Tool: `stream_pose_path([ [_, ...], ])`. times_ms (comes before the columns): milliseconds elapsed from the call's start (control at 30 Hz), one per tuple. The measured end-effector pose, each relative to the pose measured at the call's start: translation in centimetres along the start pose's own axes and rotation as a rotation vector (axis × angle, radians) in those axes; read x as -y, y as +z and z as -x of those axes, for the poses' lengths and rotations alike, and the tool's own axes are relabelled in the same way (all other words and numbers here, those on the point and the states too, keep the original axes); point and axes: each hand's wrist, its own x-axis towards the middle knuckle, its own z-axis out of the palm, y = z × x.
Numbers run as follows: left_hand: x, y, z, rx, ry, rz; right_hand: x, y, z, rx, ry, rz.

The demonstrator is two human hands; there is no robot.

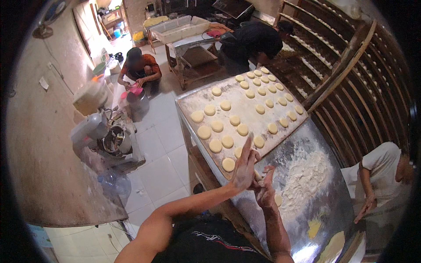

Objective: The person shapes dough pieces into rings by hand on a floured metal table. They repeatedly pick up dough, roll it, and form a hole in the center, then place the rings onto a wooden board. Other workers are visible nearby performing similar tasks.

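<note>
My left hand (243, 171) and my right hand (265, 190) are together over the near edge of a floured board (197, 103), with a pale piece of dough (258, 175) held between their palms and fingers. Rows of round dough discs (228, 141) lie on the board. Beside my right hand a loose disc (278, 200) rests on the metal table (291, 236), next to a pile of flour (307, 179). A yellow patch (314, 228) and a flat piece of dough (332, 247) are at the table's near right.
A co-worker in orange (142, 70) crouches at back left beside a metal pot (138, 107). Another in black (247, 44) bends behind the board; a third in white (381, 171) is at the right. A mixer (94, 127) stands left, wooden racks (351, 79) right, tiled floor (160, 153) between.
</note>
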Motion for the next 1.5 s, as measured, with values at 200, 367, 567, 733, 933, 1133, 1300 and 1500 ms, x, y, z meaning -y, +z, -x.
stream_pose_path([
  [200, -0.7, -5.7, -5.5, -0.111, -0.005, -0.06, -1.1, 3.7, -6.4, -0.012, -0.072, 0.057],
  [367, -0.1, -11.4, -9.3, -0.129, 0.493, -0.338, -2.3, 6.4, -12.2, 0.263, -0.106, 0.172],
  [567, 1.5, -15.8, -12.0, -0.221, 0.264, -0.231, -4.8, 10.7, -18.5, 0.117, 0.037, 0.255],
  [733, 2.5, -20.7, -14.6, -0.364, 0.182, -0.345, -5.1, 14.4, -23.6, 0.148, -0.016, 0.452],
  [933, 3.0, -24.2, -18.8, -0.39, 0.627, -0.559, -8.1, 18.1, -30.7, 0.227, 0.011, 0.347],
  [1133, 5.1, -28.6, -25.9, -0.468, 0.223, -0.744, -6.9, 17.7, -38.5, 0.082, -0.368, 1.298],
  [1300, 6.1, -32.5, -26.9, -0.194, -0.058, -0.705, -1.4, 12.9, -42.5, -0.32, -0.306, 1.578],
  [1500, 6.8, -33.2, -26.2, 0.03, -0.011, -0.794, -1.9, 9.9, -44.6, 0.033, -0.54, 1.725],
])
